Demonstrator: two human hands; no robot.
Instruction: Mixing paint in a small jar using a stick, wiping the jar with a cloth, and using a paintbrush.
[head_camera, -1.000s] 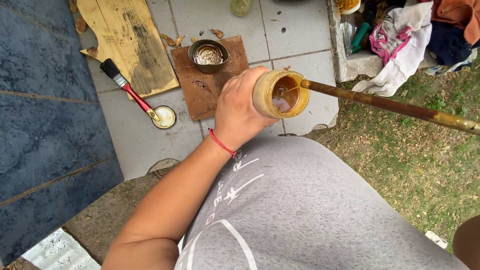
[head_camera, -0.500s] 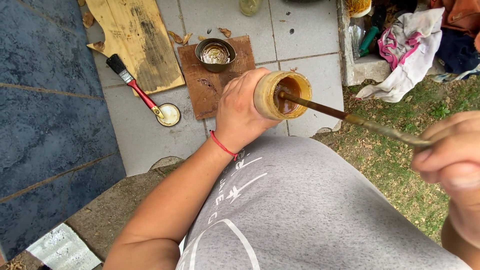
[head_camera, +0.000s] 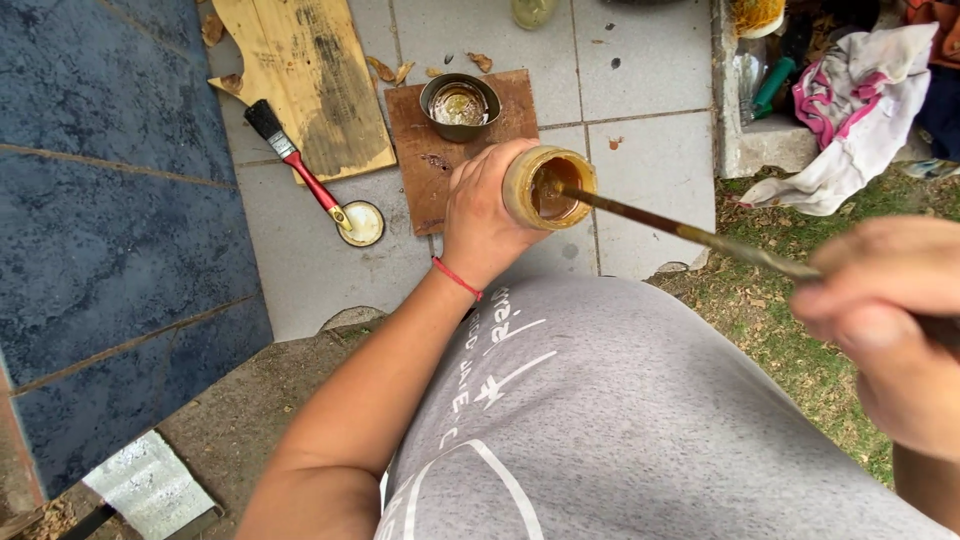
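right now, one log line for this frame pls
left hand: grips open jar | right hand: holds stick, tip in jar | paintbrush on tiles

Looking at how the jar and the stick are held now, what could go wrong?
1. The open jar in the left hand is held over the grey shirt; brown liquid may spill on it.
2. The right hand grips the long stick at its far end, so it may lever the jar loose.

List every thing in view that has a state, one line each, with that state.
Jar: open, held in left hand, brownish liquid inside.
Stick: tip in the jar, gripped by right hand.
Metal tin: open, upright on brown board.
Lid: off, flat on tiles.
Paintbrush: lying unused beside the lid.
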